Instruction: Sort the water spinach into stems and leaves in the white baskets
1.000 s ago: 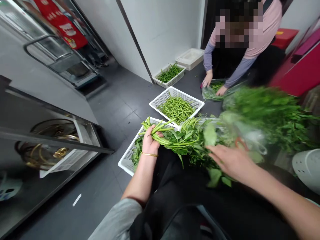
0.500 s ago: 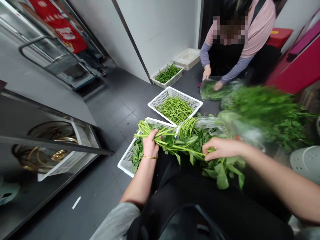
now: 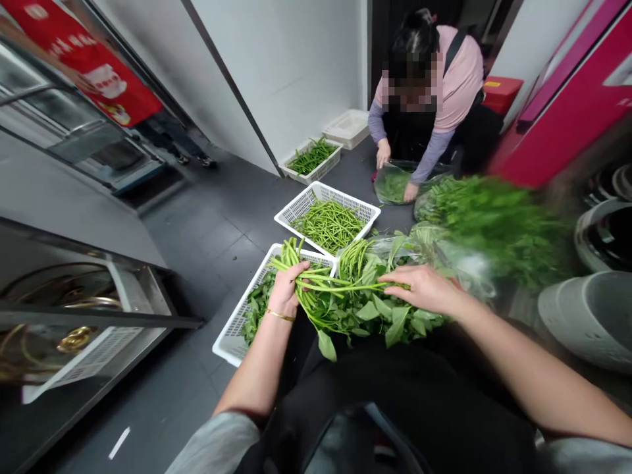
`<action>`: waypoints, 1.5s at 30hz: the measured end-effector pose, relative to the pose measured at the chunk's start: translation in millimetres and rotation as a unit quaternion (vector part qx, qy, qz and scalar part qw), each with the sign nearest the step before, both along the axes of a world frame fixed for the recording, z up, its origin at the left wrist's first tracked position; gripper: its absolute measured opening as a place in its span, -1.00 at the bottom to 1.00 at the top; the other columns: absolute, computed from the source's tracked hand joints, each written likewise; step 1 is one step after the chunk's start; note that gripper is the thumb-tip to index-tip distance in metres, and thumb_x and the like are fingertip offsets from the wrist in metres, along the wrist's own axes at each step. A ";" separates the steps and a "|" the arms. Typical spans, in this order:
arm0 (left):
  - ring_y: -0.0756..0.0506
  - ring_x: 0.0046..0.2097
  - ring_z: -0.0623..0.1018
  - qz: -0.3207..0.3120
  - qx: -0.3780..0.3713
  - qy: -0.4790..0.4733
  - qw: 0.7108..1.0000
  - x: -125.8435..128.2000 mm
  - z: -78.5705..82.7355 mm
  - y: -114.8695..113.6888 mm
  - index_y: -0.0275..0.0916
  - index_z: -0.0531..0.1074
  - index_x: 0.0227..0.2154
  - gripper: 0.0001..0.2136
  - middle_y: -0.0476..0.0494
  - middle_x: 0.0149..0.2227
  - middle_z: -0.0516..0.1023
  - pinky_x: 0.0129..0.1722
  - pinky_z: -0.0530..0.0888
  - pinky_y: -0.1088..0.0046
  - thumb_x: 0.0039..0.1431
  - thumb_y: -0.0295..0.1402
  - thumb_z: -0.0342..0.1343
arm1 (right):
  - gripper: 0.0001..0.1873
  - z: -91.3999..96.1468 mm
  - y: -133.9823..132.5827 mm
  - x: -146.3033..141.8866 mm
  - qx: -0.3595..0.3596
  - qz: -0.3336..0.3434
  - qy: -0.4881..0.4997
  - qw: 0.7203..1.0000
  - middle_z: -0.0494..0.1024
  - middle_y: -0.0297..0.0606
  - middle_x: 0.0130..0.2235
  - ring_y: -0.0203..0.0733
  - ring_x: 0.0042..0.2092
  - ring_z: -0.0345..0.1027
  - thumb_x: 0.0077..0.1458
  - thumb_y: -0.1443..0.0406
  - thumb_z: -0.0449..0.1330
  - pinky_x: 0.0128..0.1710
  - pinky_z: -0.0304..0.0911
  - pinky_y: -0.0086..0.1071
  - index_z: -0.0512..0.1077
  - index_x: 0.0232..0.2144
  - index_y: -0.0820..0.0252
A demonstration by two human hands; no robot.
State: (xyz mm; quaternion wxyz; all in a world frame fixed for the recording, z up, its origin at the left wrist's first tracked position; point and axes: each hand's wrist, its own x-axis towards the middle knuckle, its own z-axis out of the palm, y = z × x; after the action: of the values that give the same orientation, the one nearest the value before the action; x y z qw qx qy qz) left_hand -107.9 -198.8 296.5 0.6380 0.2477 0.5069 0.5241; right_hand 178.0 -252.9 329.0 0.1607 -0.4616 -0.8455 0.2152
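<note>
My left hand (image 3: 288, 288) is closed round a bunch of long green stems (image 3: 320, 284) with leaves hanging at the far ends. My right hand (image 3: 419, 287) pinches the leafy end of one of these stems, which stretches between both hands. Under my hands lies a heap of leafy greens (image 3: 378, 316), partly on a clear plastic bag. Left of it a white basket (image 3: 230, 332) holds leaves. Just beyond stands a second white basket (image 3: 368, 212) with cut green stems (image 3: 330, 224) in it.
A co-worker (image 3: 454, 79) crouches opposite, both hands at a bag of greens (image 3: 394, 184). Further baskets, one with long green vegetables (image 3: 312, 157), stand by the wall. At right are bushy greens (image 3: 508, 217) and a white bucket (image 3: 563, 309). A metal shelf (image 3: 143, 342) stands left.
My view has swung to the right. My right hand has moved closer to my left and sits higher on the leafy stems. My left hand keeps its grip on the bunch.
</note>
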 end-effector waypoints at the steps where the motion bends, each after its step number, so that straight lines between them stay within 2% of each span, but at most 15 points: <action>1: 0.11 -0.77 0.24 -0.005 -0.006 0.005 1.000 0.9 0.9 0.3 -0.37 0.35 -0.65 -0.84 -0.02 -0.74 0.36 -0.82 0.18 0.62 -0.24 -0.46 0.25 | -0.71 1.3 -1.7 -4.3 0.002 0.012 -0.016 1.000 0.58 -0.20 -0.20 -0.19 -0.25 0.46 0.16 0.21 0.10 -0.26 0.26 -0.38 0.50 -0.12 0.17; 7: 0.12 -0.76 0.26 0.016 0.010 0.035 0.999 6.1 3.6 -2.9 -0.35 0.33 -0.65 -0.80 0.00 -0.71 0.38 -0.82 0.19 0.63 -0.30 -0.43 0.28 | -0.78 2.7 -1.1 -24.5 -0.030 0.103 -0.083 0.991 0.57 -0.29 -0.34 -0.29 -0.36 0.41 0.17 0.24 0.10 -0.44 0.10 -0.48 0.54 -0.29 0.14; 13: 0.11 -0.75 0.29 0.053 0.039 0.051 0.996 6.7 -2.1 -7.2 -0.34 0.34 -0.63 -0.79 0.01 -0.70 0.40 -0.80 0.22 0.66 -0.32 -0.44 0.30 | -0.76 -14.6 2.5 -29.8 -0.105 0.132 -0.004 0.986 0.55 -0.29 -0.44 -0.31 -0.43 0.36 0.15 0.25 0.11 -0.42 0.11 -0.47 0.53 -0.42 0.22; 16: 0.12 -0.75 0.28 0.054 0.030 0.043 0.997 4.5 -5.1 -8.2 -0.33 0.33 -0.63 -0.79 0.00 -0.69 0.41 -0.80 0.22 0.66 -0.32 -0.45 0.30 | -0.73 -18.1 1.0 -25.5 -0.171 0.164 0.094 0.967 0.55 -0.29 -0.40 -0.32 -0.40 0.38 0.17 0.22 0.08 -0.37 0.17 -0.48 0.53 -0.37 0.24; 19: 0.12 -0.75 0.28 0.052 0.030 0.039 0.997 2.7 -5.2 -8.6 -0.34 0.35 -0.63 -0.80 0.01 -0.69 0.41 -0.79 0.22 0.65 -0.31 -0.44 0.30 | -0.71 -19.3 -4.0 -25.3 -0.201 0.179 0.112 0.957 0.54 -0.29 -0.42 -0.32 -0.41 0.37 0.16 0.22 0.06 -0.37 0.19 -0.46 0.52 -0.40 0.25; 21: 0.12 -0.74 0.29 0.064 0.047 0.042 0.996 3.0 -4.2 -9.2 -0.34 0.36 -0.62 -0.80 0.02 -0.68 0.42 -0.77 0.23 0.64 -0.30 -0.43 0.30 | -0.69 -23.0 -7.1 -26.5 -0.165 0.125 0.118 0.971 0.50 -0.29 -0.48 -0.30 -0.44 0.33 0.13 0.24 0.05 -0.37 0.18 -0.43 0.50 -0.50 0.26; 23: 0.11 -0.73 0.29 0.088 0.070 0.058 0.992 4.2 -3.9 -10.1 -0.33 0.36 -0.61 -0.80 0.02 -0.67 0.43 -0.76 0.23 0.63 -0.30 -0.42 0.30 | -0.68 -29.6 -8.7 -23.6 -0.133 -0.008 0.173 0.976 0.49 -0.29 -0.49 -0.28 -0.44 0.31 0.11 0.22 0.04 -0.37 0.19 -0.40 0.48 -0.53 0.26; 25: 0.10 -0.72 0.30 0.120 0.087 0.076 0.986 5.2 -4.9 -10.6 -0.32 0.37 -0.61 -0.80 0.02 -0.68 0.42 -0.76 0.23 0.62 -0.29 -0.41 0.29 | -0.67 -36.3 -9.5 -13.1 -0.112 -0.177 0.240 0.948 0.48 -0.28 -0.49 -0.25 -0.44 0.30 0.10 0.17 0.02 -0.38 0.20 -0.39 0.47 -0.51 0.25; 27: 0.10 -0.72 0.31 0.150 0.094 0.086 0.980 5.3 -6.6 -10.1 -0.32 0.37 -0.62 -0.81 0.02 -0.68 0.42 -0.76 0.23 0.62 -0.29 -0.41 0.29 | -0.66 -39.2 -11.2 3.2 -0.082 -0.282 0.262 0.919 0.47 -0.28 -0.49 -0.22 -0.43 0.30 0.10 0.13 0.01 -0.40 0.20 -0.37 0.45 -0.49 0.23; 29: 0.10 -0.71 0.31 0.166 0.097 0.088 0.977 5.3 -7.7 -8.8 -0.32 0.36 -0.63 -0.80 0.03 -0.68 0.42 -0.74 0.24 0.61 -0.29 -0.40 0.29 | -0.65 -36.7 -15.0 18.2 -0.037 -0.283 0.232 0.930 0.46 -0.27 -0.47 -0.21 -0.40 0.31 0.13 0.12 0.00 -0.38 0.21 -0.36 0.41 -0.51 0.20; 31: 0.11 -0.71 0.30 0.164 0.100 0.088 0.977 6.7 -7.3 -7.8 -0.31 0.35 -0.62 -0.79 0.04 -0.67 0.42 -0.74 0.23 0.61 -0.28 -0.38 0.29 | -0.64 -30.5 -19.7 23.1 0.015 -0.223 0.161 0.961 0.43 -0.26 -0.45 -0.23 -0.39 0.30 0.18 0.12 -0.03 -0.37 0.21 -0.37 0.36 -0.53 0.18; 34: 0.12 -0.71 0.29 0.144 0.100 0.079 0.981 12.5 -4.7 -8.7 -0.30 0.34 -0.61 -0.79 0.04 -0.66 0.41 -0.75 0.22 0.62 -0.27 -0.38 0.29 | -0.62 -22.9 -23.6 3.5 0.088 -0.120 0.018 0.989 0.42 -0.24 -0.43 -0.28 -0.46 0.27 0.24 0.11 -0.06 -0.49 0.13 -0.44 0.33 -0.47 0.21; 36: 0.12 -0.71 0.29 0.132 0.099 0.074 0.983 16.5 -3.0 -11.1 -0.31 0.34 -0.60 -0.79 0.05 -0.66 0.40 -0.75 0.22 0.63 -0.26 -0.39 0.29 | -0.65 -22.7 -21.4 -20.6 0.120 -0.074 -0.081 0.987 0.44 -0.18 -0.36 -0.27 -0.48 0.28 0.24 0.11 -0.05 -0.56 0.03 -0.44 0.36 -0.33 0.25; 39: 0.11 -0.72 0.29 0.116 0.096 0.064 0.986 18.7 -3.0 -15.4 -0.31 0.35 -0.60 -0.80 0.04 -0.67 0.41 -0.76 0.22 0.63 -0.28 -0.40 0.29 | -0.67 -27.3 -12.6 -51.2 0.135 -0.061 -0.195 0.970 0.43 -0.09 -0.29 -0.19 -0.44 0.36 0.26 0.16 -0.08 -0.56 -0.01 -0.41 0.34 -0.20 0.30; 45: 0.11 -0.73 0.28 0.098 0.067 0.062 0.991 14.9 -12.1 -18.9 -0.33 0.38 -0.65 -0.81 0.01 -0.69 0.43 -0.78 0.22 0.63 -0.32 -0.42 0.30 | -0.59 -34.2 -6.0 -58.3 0.126 -0.037 -0.244 0.961 0.42 -0.08 -0.31 -0.17 -0.43 0.38 0.31 0.22 -0.23 -0.54 -0.04 -0.40 0.36 -0.25 0.29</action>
State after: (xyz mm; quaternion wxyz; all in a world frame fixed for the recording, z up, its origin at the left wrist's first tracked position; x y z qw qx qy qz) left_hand -93.0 -217.7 284.4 0.5328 0.2707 0.5313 0.6004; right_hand 119.7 -258.9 294.8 0.0148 -0.5071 -0.8616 -0.0183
